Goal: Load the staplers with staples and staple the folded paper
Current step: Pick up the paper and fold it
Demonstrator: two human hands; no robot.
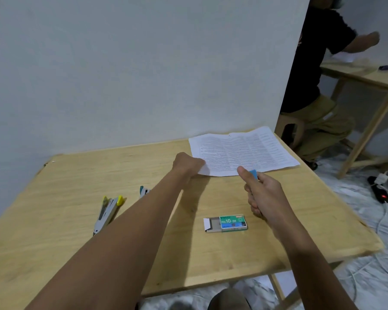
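Observation:
Printed paper lies unfolded at the far right of the wooden table. My left hand pinches the paper's near left corner. My right hand hovers just in front of the paper, closed around a blue stapler whose tip shows beside the thumb. A green staple box, slid partly open, rests on the table below my right hand. A yellow stapler lies opened at the left. A teal stapler lies partly hidden behind my left forearm.
A white wall rises directly behind the table. At the right, another person sits on a stool at a second wooden table. A power strip and cables lie on the floor to the right.

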